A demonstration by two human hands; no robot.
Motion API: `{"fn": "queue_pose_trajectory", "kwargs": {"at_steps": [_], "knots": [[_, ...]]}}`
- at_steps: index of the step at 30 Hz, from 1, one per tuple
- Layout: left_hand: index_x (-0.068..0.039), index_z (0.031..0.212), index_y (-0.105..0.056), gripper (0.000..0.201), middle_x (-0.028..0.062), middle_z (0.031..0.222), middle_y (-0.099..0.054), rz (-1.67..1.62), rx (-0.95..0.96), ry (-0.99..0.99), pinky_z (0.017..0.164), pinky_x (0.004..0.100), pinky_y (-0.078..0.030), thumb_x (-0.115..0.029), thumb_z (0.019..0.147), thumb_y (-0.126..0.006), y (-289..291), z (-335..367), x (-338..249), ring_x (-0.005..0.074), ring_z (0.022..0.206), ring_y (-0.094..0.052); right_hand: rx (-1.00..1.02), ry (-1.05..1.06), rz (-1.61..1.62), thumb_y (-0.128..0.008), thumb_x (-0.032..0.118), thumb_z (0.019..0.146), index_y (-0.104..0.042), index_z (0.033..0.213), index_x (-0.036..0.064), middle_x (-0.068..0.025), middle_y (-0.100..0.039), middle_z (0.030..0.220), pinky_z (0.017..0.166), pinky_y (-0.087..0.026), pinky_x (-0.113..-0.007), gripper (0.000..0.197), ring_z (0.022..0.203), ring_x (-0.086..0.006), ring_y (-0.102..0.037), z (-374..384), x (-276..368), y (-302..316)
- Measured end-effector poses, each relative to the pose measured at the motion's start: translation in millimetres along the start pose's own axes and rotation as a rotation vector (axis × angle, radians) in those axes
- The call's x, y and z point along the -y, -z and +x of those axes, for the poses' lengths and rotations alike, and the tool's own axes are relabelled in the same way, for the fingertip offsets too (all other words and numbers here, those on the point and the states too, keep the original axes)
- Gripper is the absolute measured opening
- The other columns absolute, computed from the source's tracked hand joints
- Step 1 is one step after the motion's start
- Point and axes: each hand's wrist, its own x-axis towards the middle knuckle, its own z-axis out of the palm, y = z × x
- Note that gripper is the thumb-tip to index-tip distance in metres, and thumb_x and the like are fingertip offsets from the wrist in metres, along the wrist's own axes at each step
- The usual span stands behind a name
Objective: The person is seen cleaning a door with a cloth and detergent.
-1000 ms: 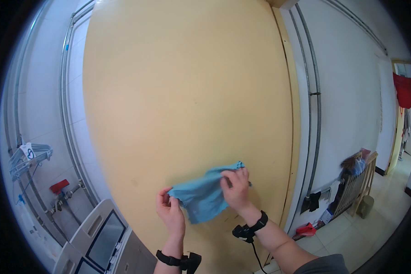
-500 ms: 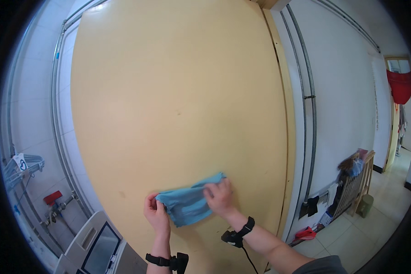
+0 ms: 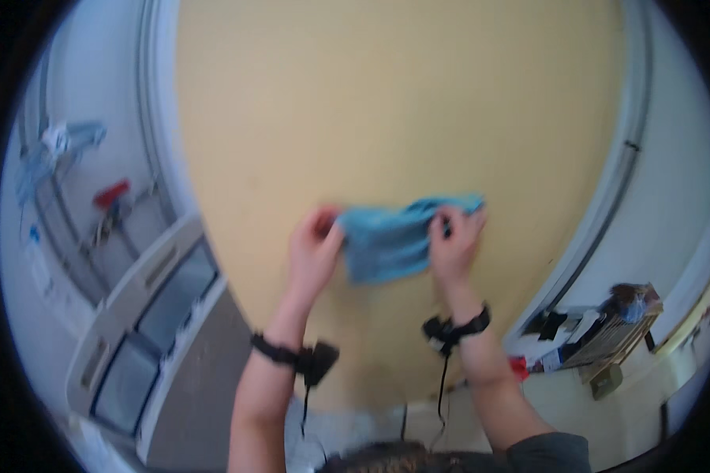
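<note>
Item one: blue cloth (image 3: 388, 246), one piece, creased. It is hanging between the two hands, in front of a pale yellow panel (image 3: 402, 102); whether it is touching the panel, the view is not showing. Its upper edge is rising slightly toward two o'clock.

Item two: left hand (image 3: 315, 246), at the cloth's nine o'clock. Thumb and fingers are closing together on the upper corner; the fingertips are blurring.

Item three: right hand (image 3: 454, 240), at the cloth's three o'clock. Fingers are curling over the upper end, thumb nearly meeting forefinger with a small gap showing, cloth held beneath.

Item four: black wrist straps, two, each carrying a dark device; the left one (image 3: 296, 356) and the right one (image 3: 456, 331) are sitting below the hands, toward six o'clock.

Surroundings, reckoned from the cloth: a grey-white machine with two lids (image 3: 201, 370) is standing at eight o'clock; a red-handled valve (image 3: 112, 194) is showing at nine; a wooden rack (image 3: 619, 343) is leaning at four.

Progress, as judged: gripping is complete at both ends, and the cloth is spreading partly open. Release is outstanding, both hands holding on; how much handling is remaining cannot be told.
</note>
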Motion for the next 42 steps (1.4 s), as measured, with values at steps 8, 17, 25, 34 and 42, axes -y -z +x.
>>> {"fn": "queue_pose_trajectory", "kwargs": {"at_steps": [8, 17, 25, 34, 42], "knots": [[0.002, 0.102, -0.057, 0.020, 0.0076, 0.082, -0.064, 0.049, 0.224, 0.094, 0.068, 0.0244, -0.048, -0.007, 0.085, -0.054, 49, -28, 2, 0.0120, 0.074, -0.060, 0.013, -0.063, 0.165, -0.060, 0.007, 0.076, -0.057, 0.086, 0.0063, -0.0089, -0.053, 0.086, 0.080, -0.037, -0.039, 0.011, 0.088, -0.0279, -0.047, -30, -1, -11], [-0.005, 0.109, -0.048, 0.025, 0.0058, 0.101, -0.055, -0.140, -0.951, 0.557, 0.068, 0.0266, -0.046, -0.006, 0.084, -0.051, 106, -170, 129, 0.0136, 0.084, -0.054, 0.004, -0.419, 0.578, -0.052, 0.000, 0.082, -0.052, 0.089, 0.0013, -0.0076, -0.051, 0.090, 0.082, -0.038, -0.030, 0.007, 0.089, -0.0200, -0.049, -66, 7, 5], [-0.012, 0.131, -0.028, 0.055, 0.0025, 0.110, -0.049, -0.269, -0.979, 0.824, 0.092, 0.0482, -0.028, -0.004, 0.081, -0.051, 110, -209, 197, 0.0152, 0.092, -0.050, 0.026, -0.477, 0.796, -0.049, 0.002, 0.086, -0.050, 0.091, 0.0012, -0.0064, -0.050, 0.091, 0.080, -0.039, -0.027, 0.006, 0.089, -0.0161, -0.048, -76, 9, -2], [-0.013, 0.082, -0.051, 0.016, -0.0042, 0.063, -0.046, -0.191, -0.974, 0.831, 0.062, 0.0279, -0.041, -0.006, 0.077, -0.064, 102, -219, 200, 0.0080, 0.056, -0.045, 0.087, -0.254, 0.681, -0.054, -0.001, 0.079, -0.053, 0.089, 0.0034, -0.0096, -0.052, 0.089, 0.081, -0.036, -0.035, 0.012, 0.086, -0.0263, -0.048, -85, -1, -4], [-0.006, 0.063, -0.040, 0.021, 0.0014, 0.064, -0.043, 0.694, -0.649, 0.590, 0.054, 0.0279, -0.035, 0.004, 0.068, -0.059, 119, -220, 216, 0.0125, 0.057, -0.040, 0.069, -0.297, 0.723, -0.053, 0.000, 0.080, -0.053, 0.090, 0.0017, -0.0102, -0.051, 0.087, 0.080, -0.037, -0.035, 0.010, 0.087, -0.0267, -0.047, -89, 7, -6]]}}
